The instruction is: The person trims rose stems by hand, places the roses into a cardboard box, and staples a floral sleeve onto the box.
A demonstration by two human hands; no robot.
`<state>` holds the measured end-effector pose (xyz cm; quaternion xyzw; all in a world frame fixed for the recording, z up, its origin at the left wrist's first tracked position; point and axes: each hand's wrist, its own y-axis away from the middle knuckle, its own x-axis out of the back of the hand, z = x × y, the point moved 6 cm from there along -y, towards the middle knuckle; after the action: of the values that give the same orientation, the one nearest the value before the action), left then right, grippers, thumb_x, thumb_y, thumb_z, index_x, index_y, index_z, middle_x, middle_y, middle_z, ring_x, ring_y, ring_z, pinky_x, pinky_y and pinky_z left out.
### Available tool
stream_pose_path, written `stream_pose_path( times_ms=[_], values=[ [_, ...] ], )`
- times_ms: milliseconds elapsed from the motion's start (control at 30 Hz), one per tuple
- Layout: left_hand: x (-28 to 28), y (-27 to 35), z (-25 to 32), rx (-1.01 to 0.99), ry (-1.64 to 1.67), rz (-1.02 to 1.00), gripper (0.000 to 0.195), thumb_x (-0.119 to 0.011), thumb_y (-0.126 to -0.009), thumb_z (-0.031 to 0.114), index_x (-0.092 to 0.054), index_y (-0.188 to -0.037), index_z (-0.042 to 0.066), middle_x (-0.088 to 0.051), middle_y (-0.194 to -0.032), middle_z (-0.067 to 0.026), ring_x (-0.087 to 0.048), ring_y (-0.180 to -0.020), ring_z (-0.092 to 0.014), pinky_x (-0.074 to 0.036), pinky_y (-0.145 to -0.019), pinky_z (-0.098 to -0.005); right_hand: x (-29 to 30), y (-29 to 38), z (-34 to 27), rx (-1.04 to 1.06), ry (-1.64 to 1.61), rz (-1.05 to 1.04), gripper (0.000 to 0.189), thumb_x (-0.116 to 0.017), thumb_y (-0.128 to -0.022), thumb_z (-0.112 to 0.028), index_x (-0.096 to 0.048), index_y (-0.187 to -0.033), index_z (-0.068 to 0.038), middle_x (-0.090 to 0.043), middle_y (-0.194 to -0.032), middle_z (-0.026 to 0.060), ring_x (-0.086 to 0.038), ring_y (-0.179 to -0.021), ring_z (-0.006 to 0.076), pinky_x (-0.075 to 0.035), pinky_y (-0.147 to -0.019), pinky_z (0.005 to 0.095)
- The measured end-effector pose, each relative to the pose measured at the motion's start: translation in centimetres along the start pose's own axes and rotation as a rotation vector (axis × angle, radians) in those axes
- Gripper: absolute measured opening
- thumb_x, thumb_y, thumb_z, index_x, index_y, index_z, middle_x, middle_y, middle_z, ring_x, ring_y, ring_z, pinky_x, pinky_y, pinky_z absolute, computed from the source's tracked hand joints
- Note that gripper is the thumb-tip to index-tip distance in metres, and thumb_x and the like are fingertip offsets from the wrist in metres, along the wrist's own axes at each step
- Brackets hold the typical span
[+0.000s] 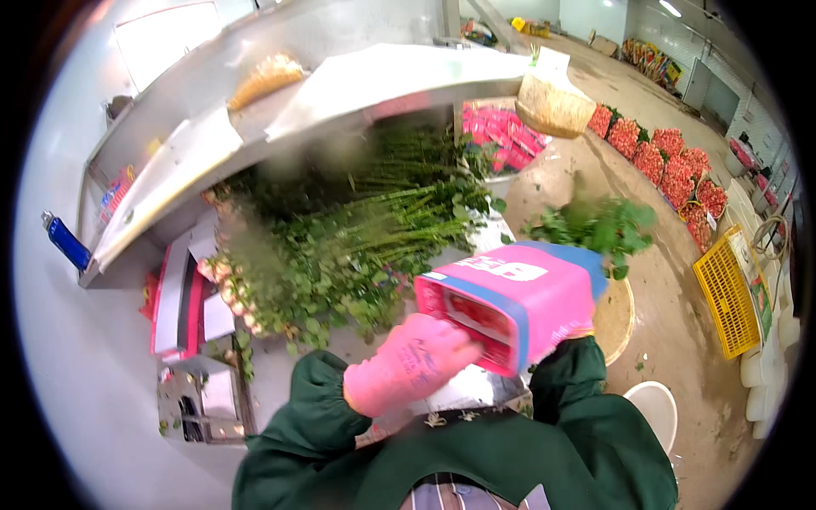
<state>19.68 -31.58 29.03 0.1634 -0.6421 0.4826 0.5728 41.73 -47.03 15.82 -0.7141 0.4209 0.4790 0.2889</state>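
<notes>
A pink and blue printed flower wrap (491,290) is tilted in front of me, its open end facing my left side. Leafy stems (593,226) stick out past its far end. My left hand (417,360), in a pink knit glove, has its blurred fingers at the rim of that opening; whether they grip it is unclear. From the right, a dark green sleeve (569,370) reaches under the wrap, which rests on my right hand; the wrap hides that hand's fingers. Beyond them, a heap of pale roses with long leafy stems (357,242) lies on the worktable (271,376).
A metal shelf (408,105) overhangs the stems. Pink-wrapped bunches (500,134) fill a bucket behind. On the floor at right stand rows of red-pink flowers (676,172), a yellow crate (723,293) and a white bucket (655,411). A blue-handled tool (65,241) hangs left.
</notes>
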Motion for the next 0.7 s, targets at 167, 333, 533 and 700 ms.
stream_pose_path(
  times_ms=[167, 333, 533, 700],
  values=[
    [12.6, -7.4, -6.6, -0.103, -0.406, 0.381, 0.046, -0.068, -0.072, 0.018, -0.06, -0.116, 0.006, -0.057, -0.117, -0.0133, -0.054, -0.112, -0.032, -0.045, -0.094, -0.0423, -2.1, 5.0, -8.9, 0.332, 0.375, 0.013, 0.057, -0.056, -0.089, -0.041, -0.047, -0.133, -0.006, -0.057, -0.127, 0.0127, -0.058, -0.112, 0.0262, -0.046, -0.099, 0.0433],
    [14.7, -11.7, -23.8, 0.555, -0.75, -0.112, 0.039, -0.063, -0.078, 0.014, -0.062, -0.116, 0.005, -0.06, -0.118, -0.0189, -0.054, -0.117, -0.037, -0.044, -0.097, -0.0439, -5.3, 7.4, -12.9, 0.524, 0.819, 0.004, 0.054, -0.059, -0.088, -0.027, -0.045, -0.135, -0.004, -0.056, -0.128, 0.0119, -0.058, -0.112, 0.0245, -0.047, -0.098, 0.0404],
    [17.4, -14.6, -27.7, 0.482, -0.411, -0.076, 0.023, -0.062, -0.074, 0.01, -0.064, -0.095, 0.002, -0.067, -0.097, -0.0187, -0.063, -0.097, -0.035, -0.049, -0.085, -0.0381, -9.8, 11.1, -18.7, 0.782, 1.599, 0.041, 0.056, -0.063, -0.086, -0.01, -0.042, -0.138, -0.003, -0.056, -0.13, 0.0109, -0.058, -0.112, 0.0225, -0.048, -0.097, 0.037],
    [17.9, -12.9, -32.4, 0.424, -0.095, 0.124, 0.019, -0.067, -0.074, 0.017, -0.067, -0.088, 0.004, -0.066, -0.079, -0.0119, -0.064, -0.068, -0.026, -0.051, -0.064, -0.0359, -17.9, 12.6, -11.1, 0.806, 1.911, -0.224, 0.068, -0.067, -0.076, -0.004, -0.04, -0.139, 0.003, -0.053, -0.131, 0.0156, -0.055, -0.119, 0.0264, -0.045, -0.098, 0.0363]
  ],
)
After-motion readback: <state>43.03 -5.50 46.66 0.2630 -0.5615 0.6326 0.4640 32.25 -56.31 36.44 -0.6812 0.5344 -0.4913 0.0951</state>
